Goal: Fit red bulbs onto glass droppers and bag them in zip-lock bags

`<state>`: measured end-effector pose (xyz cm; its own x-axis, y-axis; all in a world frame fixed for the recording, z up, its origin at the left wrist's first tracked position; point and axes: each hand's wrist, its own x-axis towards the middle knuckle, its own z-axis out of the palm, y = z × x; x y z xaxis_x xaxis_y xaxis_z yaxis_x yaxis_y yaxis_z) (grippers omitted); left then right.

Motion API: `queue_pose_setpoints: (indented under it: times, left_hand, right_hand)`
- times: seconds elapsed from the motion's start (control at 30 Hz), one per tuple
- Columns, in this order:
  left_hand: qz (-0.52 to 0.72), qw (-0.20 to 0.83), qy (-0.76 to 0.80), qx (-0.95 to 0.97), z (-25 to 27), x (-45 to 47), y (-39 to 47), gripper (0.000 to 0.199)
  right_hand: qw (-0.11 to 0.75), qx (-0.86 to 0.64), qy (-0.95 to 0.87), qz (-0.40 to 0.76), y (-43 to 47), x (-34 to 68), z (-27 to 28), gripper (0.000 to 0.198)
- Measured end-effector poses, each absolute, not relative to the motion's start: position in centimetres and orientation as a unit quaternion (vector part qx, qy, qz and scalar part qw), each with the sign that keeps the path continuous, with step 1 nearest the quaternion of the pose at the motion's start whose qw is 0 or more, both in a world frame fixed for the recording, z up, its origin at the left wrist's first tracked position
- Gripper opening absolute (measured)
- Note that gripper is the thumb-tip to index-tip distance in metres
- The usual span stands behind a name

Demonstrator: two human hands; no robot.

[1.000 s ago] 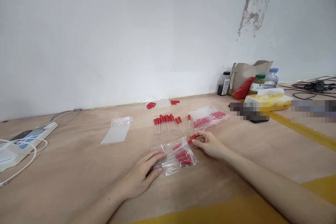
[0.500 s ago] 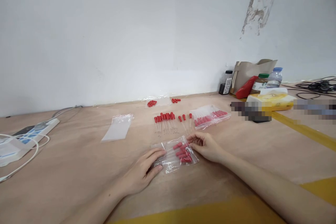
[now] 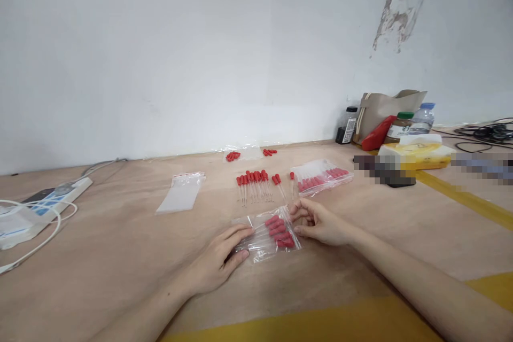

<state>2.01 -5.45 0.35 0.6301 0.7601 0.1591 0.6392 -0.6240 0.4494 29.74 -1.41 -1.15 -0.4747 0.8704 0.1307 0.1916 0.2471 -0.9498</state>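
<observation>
A clear zip bag (image 3: 256,248) lies in front of me, with several red-bulbed glass droppers (image 3: 277,231) inside, bulbs to the right. My left hand (image 3: 224,256) holds the bag's left end, fingers on top and thumb at the lower edge. At its right, zip-side end is my right hand (image 3: 316,224), fingers curled with the thumb apart from them; I see nothing held there. Just beyond the bag, a row of loose droppers (image 3: 253,177) lies with bulbs away from me. Two more droppers (image 3: 276,179) and a single one (image 3: 292,176) lie right of that row.
A filled bag of droppers (image 3: 320,177) lies behind my right hand. Flat zip bags (image 3: 182,192) lie at left, near a power strip (image 3: 52,211) with white cables. Red bulbs (image 3: 232,156) sit by the wall. Tissues (image 3: 417,155), a tote bag (image 3: 380,109) and bottles stand at right.
My right thumb and fingers have moved slightly right and spread apart at the bag's end. The bulbs inside have shifted a little. Two loose droppers now lie closer together.
</observation>
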Motion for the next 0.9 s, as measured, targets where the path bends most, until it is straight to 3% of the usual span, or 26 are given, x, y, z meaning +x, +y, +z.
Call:
queue_pose_setpoints:
  times: [0.13,0.37,0.73,0.9]
  left_hand:
    - [0.164,0.176,0.396,0.886,0.2,2.0,-5.3,0.036]
    - [0.161,0.177,0.395,0.887,0.2,2.0,-5.3,0.037]
    - [0.166,0.176,0.392,0.888,0.3,2.0,-5.2,0.037]
    - [0.153,0.173,0.396,0.889,0.4,2.0,-5.3,0.038]
  right_hand:
    - [0.312,-0.375,-0.678,0.549,-1.4,29.7,-1.2,0.025]
    - [0.318,-0.381,-0.651,0.574,-1.1,29.5,-1.6,0.037]
    - [0.352,-0.372,-0.663,0.545,-0.9,28.7,-1.7,0.047]
    - [0.301,-0.373,-0.640,0.601,-0.4,29.6,-1.7,0.041]
